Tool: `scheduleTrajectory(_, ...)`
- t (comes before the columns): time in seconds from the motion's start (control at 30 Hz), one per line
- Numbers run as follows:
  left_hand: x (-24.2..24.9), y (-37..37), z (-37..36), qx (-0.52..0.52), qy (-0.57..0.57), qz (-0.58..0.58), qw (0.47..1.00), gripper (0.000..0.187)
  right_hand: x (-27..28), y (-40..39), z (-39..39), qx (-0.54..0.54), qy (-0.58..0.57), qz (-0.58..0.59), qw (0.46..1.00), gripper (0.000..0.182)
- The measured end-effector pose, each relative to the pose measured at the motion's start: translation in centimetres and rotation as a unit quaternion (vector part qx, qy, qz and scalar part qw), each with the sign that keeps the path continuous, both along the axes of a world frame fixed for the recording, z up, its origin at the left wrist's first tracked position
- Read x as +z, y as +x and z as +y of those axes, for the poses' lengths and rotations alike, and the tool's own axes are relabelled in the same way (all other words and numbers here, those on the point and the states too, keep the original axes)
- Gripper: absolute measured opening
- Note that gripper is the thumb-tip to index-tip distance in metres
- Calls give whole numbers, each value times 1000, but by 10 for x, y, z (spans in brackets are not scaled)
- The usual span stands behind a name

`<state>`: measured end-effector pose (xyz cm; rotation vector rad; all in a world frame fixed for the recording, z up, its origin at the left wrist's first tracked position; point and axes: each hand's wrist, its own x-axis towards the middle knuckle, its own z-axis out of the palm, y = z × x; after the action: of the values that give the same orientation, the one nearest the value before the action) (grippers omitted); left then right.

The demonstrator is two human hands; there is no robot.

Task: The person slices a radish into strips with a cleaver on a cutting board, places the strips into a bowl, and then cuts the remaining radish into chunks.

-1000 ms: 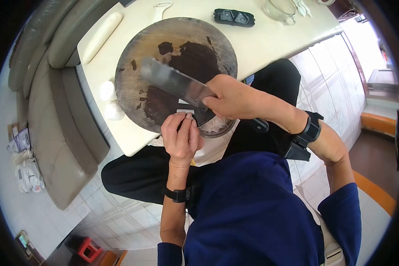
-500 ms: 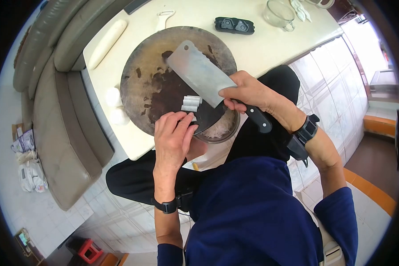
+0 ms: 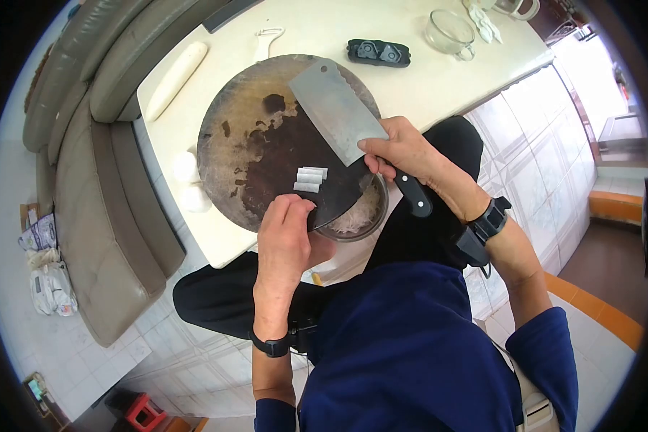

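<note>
My right hand [image 3: 403, 150] grips a cleaver [image 3: 338, 108] where its black handle meets the blade, thumb on the metal. The wide blade lies over the right part of a round wooden chopping board [image 3: 227, 144], which is dark and wet in the middle. A short row of cut white radish pieces [image 3: 309, 178] rests on the board, left of the blade's lower end. Just below them, my left hand [image 3: 284, 234] is at the board's near edge with its fingers curled together. Whatever those fingertips may hold is hidden.
A bowl of white shreds [image 3: 360, 216] sits partly under the board's near edge. On the table [image 3: 302, 29] are a long peeled white radish [image 3: 176, 79], a peeler [image 3: 266, 43], a black case [image 3: 379, 52], a glass cup [image 3: 450, 34] and two white round things [image 3: 189, 183].
My left hand has drawn back from the white pieces to the board's edge, its fingers curling. The cleaver has shifted slightly right, still in my right hand.
</note>
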<state>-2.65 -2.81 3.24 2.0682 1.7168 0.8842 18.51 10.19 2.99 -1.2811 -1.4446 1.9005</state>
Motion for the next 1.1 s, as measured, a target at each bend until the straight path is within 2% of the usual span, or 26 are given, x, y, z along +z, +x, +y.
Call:
scheduleTrajectory(0.2, 3, -3, 1, 34, -21, -49, 998, 20, 0, 1, -1, 4, 1, 8, 1000, 18)
scheduleTrajectory(0.33, 2, -9, 1, 75, -25, -29, 996, 24, -1, 0, 0, -2, -6, 3, 1000, 18)
scheduleTrajectory(0.5, 21, -17, -1, 46, -117, -98, 987, 33, -3, 2, 1, 2, 1, 19, 1000, 20)
scheduleTrajectory(0.53, 26, -20, 0, 0, -114, -81, 990, 34, -4, 2, 1, 1, -1, 20, 1000, 20)
scheduleTrajectory(0.57, 24, -24, 1, 0, -115, -80, 990, 34, -4, 2, 1, 1, -2, 22, 1000, 20)
scheduleTrajectory(0.67, 9, -27, 2, -56, -92, -62, 992, 29, -4, 2, 0, 0, -3, 19, 1000, 19)
scheduleTrajectory(0.77, -5, -12, -2, -2, -38, -73, 997, 24, -3, 1, 0, 1, 4, 14, 1000, 19)
scheduleTrajectory(0.83, -16, -2, -6, 68, 39, -55, 995, 20, -3, 0, -2, 3, 9, 13, 1000, 19)
scheduleTrajectory(0.93, -22, 5, -7, 100, 52, -51, 992, 23, 7, 0, -3, 11, 37, -17, 999, 19)
scheduleTrajectory(1.0, -21, 7, -9, 113, 52, -60, 990, 24, 22, 2, -7, 81, 87, -31, 992, 21)
scheduleTrajectory(1.03, -16, 8, -10, 124, 52, -74, 988, 25, 30, 1, -10, 83, 86, -31, 992, 21)
scheduleTrajectory(1.1, -17, 5, -13, 133, 52, -88, 986, 25, 43, -2, -21, 104, 223, -136, 960, 17)
